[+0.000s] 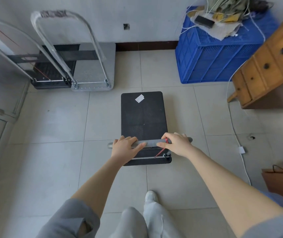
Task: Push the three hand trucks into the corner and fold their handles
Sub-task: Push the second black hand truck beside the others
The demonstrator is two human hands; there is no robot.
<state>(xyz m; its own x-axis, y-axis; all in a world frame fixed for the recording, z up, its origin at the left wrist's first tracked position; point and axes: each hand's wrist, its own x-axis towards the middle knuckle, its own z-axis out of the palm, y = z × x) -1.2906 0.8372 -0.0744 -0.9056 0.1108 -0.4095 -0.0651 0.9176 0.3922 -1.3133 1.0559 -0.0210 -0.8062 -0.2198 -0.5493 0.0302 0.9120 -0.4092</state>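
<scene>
Black flat-deck hand truck (pixel 144 117) with a grey tubular handle bar (pixel 150 143) sits in the middle of the frame on the pale tiled floor (pixel 55 127), its long axis running straight up the picture, away from the person. The handle bar lies crosswise at the deck's near end, and both hands grip it from above: the left hand (pixel 126 148) is wrapped over the bar left of centre, the right hand (pixel 175 143) is clenched on it right of centre, just beside a red cord (pixel 163 149) tied there.

Two other trucks already stand in the upper left of the frame, side by side and touching: a silver metal-deck hand truck (pixel 94 67) and, left of it, a black-deck hand truck with a silver hoop handle (pixel 51 73). Both still have their handles upright.

Judging from this layout, the corner lies up and to the left of the hands, while the held truck points straight up the frame toward the open floor between the silver truck and the blue plastic crate (pixel 219 54) at upper right. So the push probably needs a leftward swing, the right hand driving forward more than the left, to bring the deck alongside the silver one.
</scene>
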